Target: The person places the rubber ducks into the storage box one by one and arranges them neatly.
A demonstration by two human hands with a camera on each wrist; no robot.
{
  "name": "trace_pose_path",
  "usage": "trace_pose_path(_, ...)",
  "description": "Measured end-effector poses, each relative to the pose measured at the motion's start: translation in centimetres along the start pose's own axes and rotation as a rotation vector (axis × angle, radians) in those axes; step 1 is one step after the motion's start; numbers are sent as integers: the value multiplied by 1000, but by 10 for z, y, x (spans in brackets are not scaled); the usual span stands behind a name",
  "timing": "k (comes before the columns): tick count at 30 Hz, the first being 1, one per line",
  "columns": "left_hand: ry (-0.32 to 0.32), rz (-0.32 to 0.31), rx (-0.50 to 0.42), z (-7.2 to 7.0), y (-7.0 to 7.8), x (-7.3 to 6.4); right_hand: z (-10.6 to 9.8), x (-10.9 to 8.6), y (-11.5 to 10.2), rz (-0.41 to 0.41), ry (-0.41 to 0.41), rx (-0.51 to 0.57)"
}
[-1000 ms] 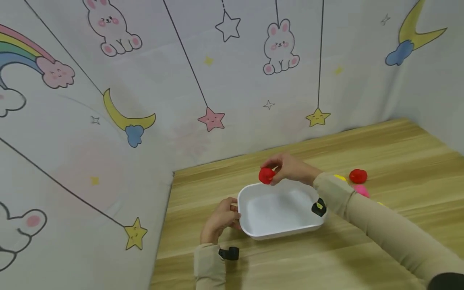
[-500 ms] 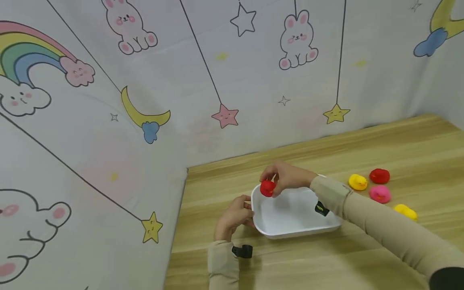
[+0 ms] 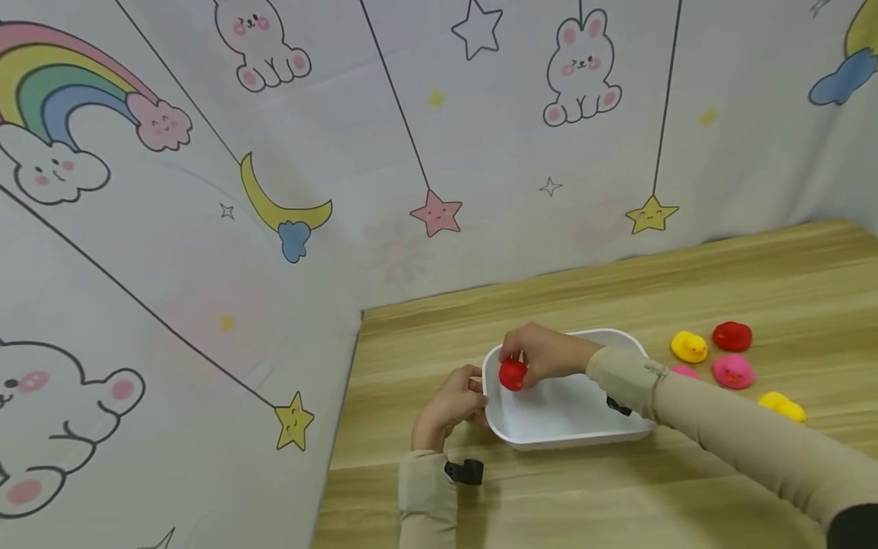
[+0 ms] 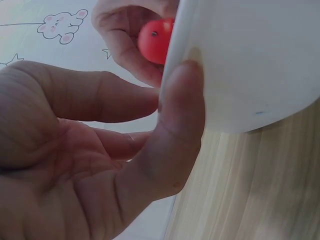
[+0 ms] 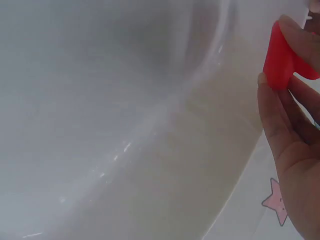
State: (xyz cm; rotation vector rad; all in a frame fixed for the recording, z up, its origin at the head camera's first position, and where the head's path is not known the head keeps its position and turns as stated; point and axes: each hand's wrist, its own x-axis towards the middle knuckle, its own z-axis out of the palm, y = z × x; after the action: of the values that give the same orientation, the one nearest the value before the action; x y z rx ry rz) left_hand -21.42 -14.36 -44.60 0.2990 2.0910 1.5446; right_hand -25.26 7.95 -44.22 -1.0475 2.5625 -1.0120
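A white plastic basin (image 3: 576, 440) sits on the wooden table, its inner floor bare where it shows. At its left end my left hand (image 3: 449, 404) grips the rim, thumb and fingers on either side of the wall (image 4: 240, 65) in the left wrist view. My right hand (image 3: 552, 352) pinches a red rubber duck (image 3: 512, 375) over the basin's left part, close inside the rim. In the right wrist view, fingertips and thumb press the duck (image 5: 278, 60) from both sides. My right forearm covers the basin's right end.
Right of the basin lie a yellow duck (image 3: 689, 347), a red duck (image 3: 732, 336), a pink duck (image 3: 734, 371) and another yellow duck (image 3: 783, 406). A second pink duck (image 3: 684, 372) is partly behind my right sleeve. A printed curtain (image 3: 521, 152) borders the table (image 3: 590, 496).
My right hand has lowered the red duck from above the back rim into the basin's left part. The left hand keeps its grip. The head view has turned right, showing more of the ducks.
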Motion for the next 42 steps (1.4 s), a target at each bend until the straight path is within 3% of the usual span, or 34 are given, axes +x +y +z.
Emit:
trace_pose_path(7,2,6,-11,-2,1,0,8,8,-1,-31,-57,-211)
trace_pose_path(15,10,5,-18,0,-1,-1,21,3,4,-52,-49,-297)
trace_pose_path(27,15,17,8,1,0,1,27,-1,11,-69,-65,-373)
trace_pose_path(34,5,15,3,1,-2,-1,24,-3,3,9,-123,-418)
trace_pose_path(42,-11,19,1,-3,-2,1,2,-7,-11,122,-110,-282)
